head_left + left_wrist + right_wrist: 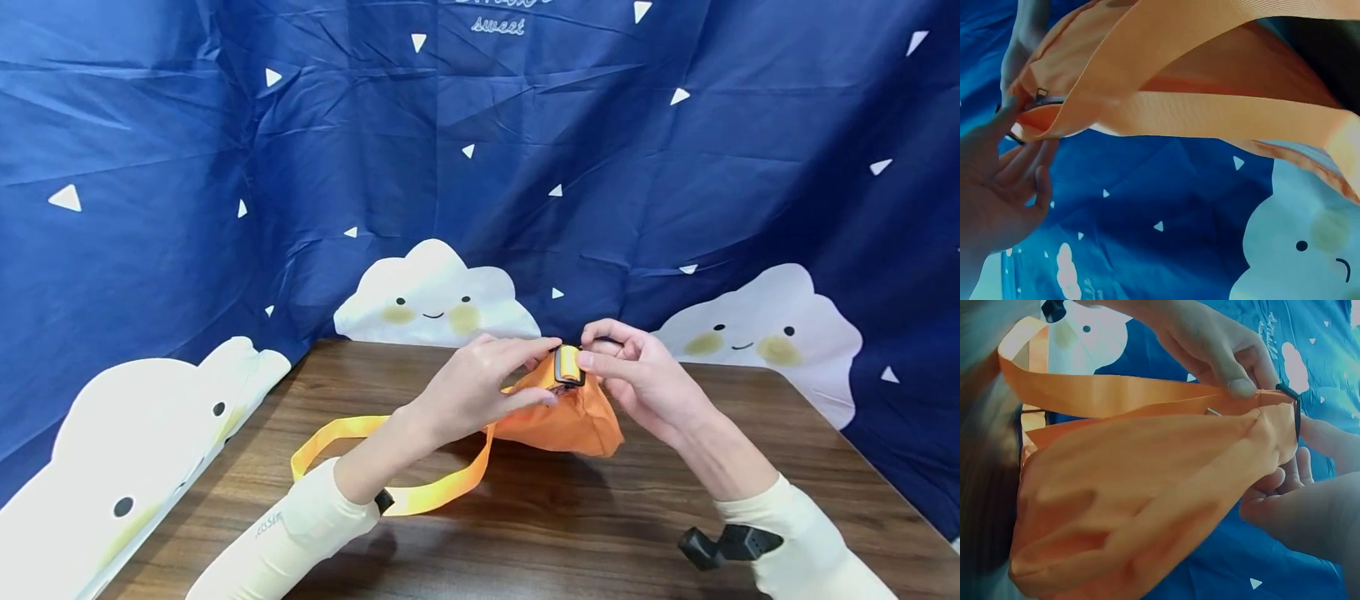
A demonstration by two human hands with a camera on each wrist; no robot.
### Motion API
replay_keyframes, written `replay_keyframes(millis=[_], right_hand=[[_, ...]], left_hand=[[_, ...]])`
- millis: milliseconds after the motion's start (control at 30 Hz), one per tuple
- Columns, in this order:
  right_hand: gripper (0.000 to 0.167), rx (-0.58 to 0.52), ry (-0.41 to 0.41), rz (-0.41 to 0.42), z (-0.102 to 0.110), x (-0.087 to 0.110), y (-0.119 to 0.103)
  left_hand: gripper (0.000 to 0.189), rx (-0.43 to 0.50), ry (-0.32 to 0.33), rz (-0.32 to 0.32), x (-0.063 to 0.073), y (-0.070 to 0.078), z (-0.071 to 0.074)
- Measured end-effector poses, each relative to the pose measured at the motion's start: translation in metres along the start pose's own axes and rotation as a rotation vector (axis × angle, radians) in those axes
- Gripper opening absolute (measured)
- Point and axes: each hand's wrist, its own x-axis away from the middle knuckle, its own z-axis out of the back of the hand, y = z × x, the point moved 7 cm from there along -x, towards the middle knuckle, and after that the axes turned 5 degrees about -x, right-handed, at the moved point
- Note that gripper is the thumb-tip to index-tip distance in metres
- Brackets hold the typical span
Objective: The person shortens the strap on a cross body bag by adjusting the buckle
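An orange fabric bag (558, 425) is held up at its narrow end, where a black rectangular buckle (1298, 415) carries a folded orange webbing strap (571, 363). My left hand (476, 383) grips this end from the left, index finger above and thumb below the buckle. From the other side my right hand (648, 379) pinches the strap at the buckle between thumb and fingers. The right wrist view shows the left thumb (1241, 387) pressing on the webbing. A small metal zip pull (1042, 94) shows near the buckle in the left wrist view.
The bag's long strap loop (442, 493) trails left over the brown wooden table (525, 542), under my left forearm. Behind the table hangs a blue curtain (360, 125) with white triangles and smiling clouds. Black cameras (723, 546) sit on both wrists.
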Motion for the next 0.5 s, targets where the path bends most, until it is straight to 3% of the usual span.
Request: replay_keyframes(millis=[133, 200, 300, 367, 500], right_hand=[[0.016, -0.062, 0.002, -0.023, 0.003, 0.002, -0.004], [0.015, -0.096, 0.006, -0.032, 0.004, 0.003, -0.005], [0.015, -0.117, 0.041, -0.026, 0.008, 0.005, -0.006], [0.014, -0.102, 0.094, -0.014, 0.012, 0.006, -0.007], [0.011, -0.003, 0.245, -0.01, 0.021, 0.005, -0.004]], left_hand=[[0.056, 0.157, 0.016, 0.045, -0.002, -0.005, 0.003], [0.047, 0.151, 0.013, 0.051, -0.003, -0.005, 0.004], [0.029, 0.036, 0.028, 0.013, -0.004, -0.003, 0.005], [0.015, -0.086, 0.073, -0.025, -0.003, 0.0, 0.011], [0.01, -0.279, 0.14, -0.08, 0.0, 0.005, 0.022]])
